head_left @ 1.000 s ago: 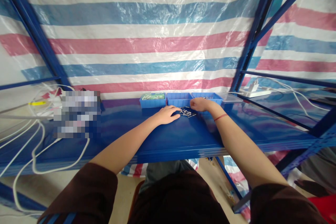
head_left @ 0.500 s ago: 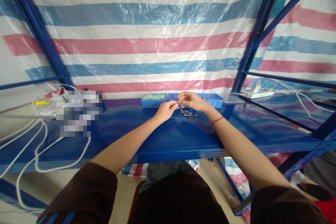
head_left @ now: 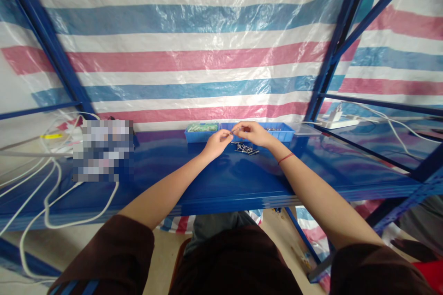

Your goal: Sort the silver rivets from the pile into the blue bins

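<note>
Fingertips of my left hand (head_left: 218, 142) and my right hand (head_left: 252, 132) meet over the desk, both closed in a pinch. Between them is a small, thin, dark piece, like a screw (head_left: 232, 132), mostly covered by the fingers. A loose pile of shiny metal screws (head_left: 246, 149) lies on the blue desktop just below my right hand. Behind the hands stands the middle blue bin (head_left: 226, 126), partly hidden by my right hand. The right blue bin (head_left: 286, 133) contains small metal parts. In the left blue bin (head_left: 200, 137) are green and whitish items.
A clear plastic lid (head_left: 308, 129) lies right of the bins. On the right is a white power strip (head_left: 339, 122) with cables. White cables (head_left: 55, 193) and a blurred-out object (head_left: 104, 150) take up the left side. Blue metal posts (head_left: 337, 41) frame the desk (head_left: 207, 184).
My right hand has come left from in front of the right bin to meet my left hand. My left hand has lifted off the screw pile and closed into a pinch.
</note>
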`<state>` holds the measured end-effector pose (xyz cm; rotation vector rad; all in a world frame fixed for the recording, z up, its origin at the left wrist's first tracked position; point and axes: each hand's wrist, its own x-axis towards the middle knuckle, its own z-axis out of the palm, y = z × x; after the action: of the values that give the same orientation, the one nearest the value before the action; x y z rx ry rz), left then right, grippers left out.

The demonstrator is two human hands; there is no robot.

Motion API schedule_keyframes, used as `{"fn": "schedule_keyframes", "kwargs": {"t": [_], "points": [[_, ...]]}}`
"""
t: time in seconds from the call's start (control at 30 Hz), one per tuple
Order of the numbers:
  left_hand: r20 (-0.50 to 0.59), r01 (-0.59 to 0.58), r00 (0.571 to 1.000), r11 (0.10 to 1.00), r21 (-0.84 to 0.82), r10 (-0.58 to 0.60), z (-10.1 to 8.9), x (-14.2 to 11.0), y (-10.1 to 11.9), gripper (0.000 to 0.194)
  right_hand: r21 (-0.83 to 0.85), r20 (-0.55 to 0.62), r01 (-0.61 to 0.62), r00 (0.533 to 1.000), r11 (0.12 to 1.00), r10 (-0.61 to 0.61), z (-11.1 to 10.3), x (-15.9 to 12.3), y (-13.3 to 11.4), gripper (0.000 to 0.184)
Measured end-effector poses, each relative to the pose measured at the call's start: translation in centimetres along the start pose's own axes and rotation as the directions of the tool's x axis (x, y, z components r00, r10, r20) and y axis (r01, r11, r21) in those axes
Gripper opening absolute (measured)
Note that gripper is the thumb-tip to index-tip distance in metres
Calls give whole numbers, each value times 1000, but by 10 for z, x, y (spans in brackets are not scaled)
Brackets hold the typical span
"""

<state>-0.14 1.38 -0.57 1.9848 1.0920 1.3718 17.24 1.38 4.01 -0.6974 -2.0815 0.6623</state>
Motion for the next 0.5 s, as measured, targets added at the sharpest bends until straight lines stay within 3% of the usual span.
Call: {"fn": "schedule_keyframes", "kwargs": {"t": [0.27,0.5], "points": [[-106,-31,994,995,93,41,-5,-1,7,11,-28,-25,19,999,999,-19,-2,3,9,25],[-117,-91,987,979,184,113,-7,-3,10,10,-125,-9,43,999,991,-44,-6,3,16,23]]}}
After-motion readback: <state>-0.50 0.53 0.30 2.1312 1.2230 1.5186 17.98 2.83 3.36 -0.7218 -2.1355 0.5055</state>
